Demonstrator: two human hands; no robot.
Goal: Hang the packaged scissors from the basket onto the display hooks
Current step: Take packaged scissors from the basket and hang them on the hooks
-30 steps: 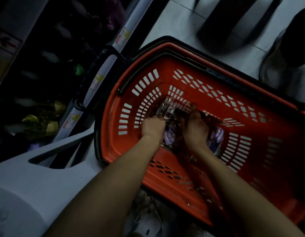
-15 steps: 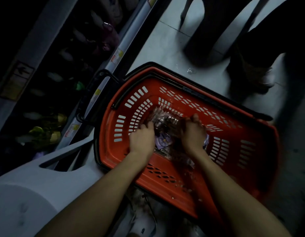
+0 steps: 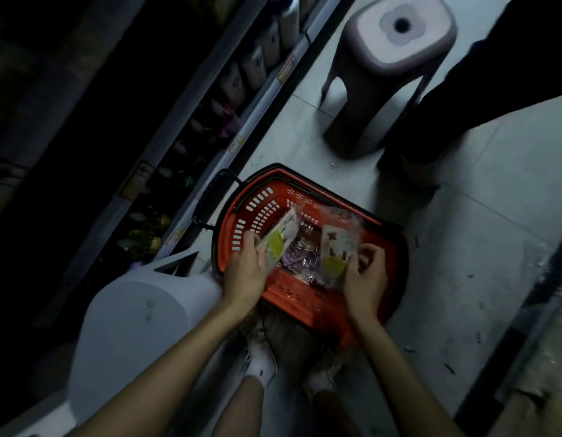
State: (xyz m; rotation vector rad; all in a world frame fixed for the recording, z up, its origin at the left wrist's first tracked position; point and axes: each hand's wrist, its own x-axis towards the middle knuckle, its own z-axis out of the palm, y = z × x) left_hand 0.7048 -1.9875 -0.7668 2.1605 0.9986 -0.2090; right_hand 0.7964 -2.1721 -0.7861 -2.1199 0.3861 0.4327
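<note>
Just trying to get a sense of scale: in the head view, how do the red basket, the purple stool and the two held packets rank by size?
1. The basket.
2. The stool, which is farther off, so its rank is unsure.
3. The left-hand packet and right-hand packet, about alike.

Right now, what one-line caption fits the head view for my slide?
Left hand grips one scissors pack, right hand another pack, above the red basket.

Nothing fancy on my end: left hand (image 3: 245, 275), right hand (image 3: 365, 279) and forearms (image 3: 185, 357) all bare, bare shins (image 3: 238, 405), white sneakers (image 3: 260, 365) with small dark marks on the left one.
</note>
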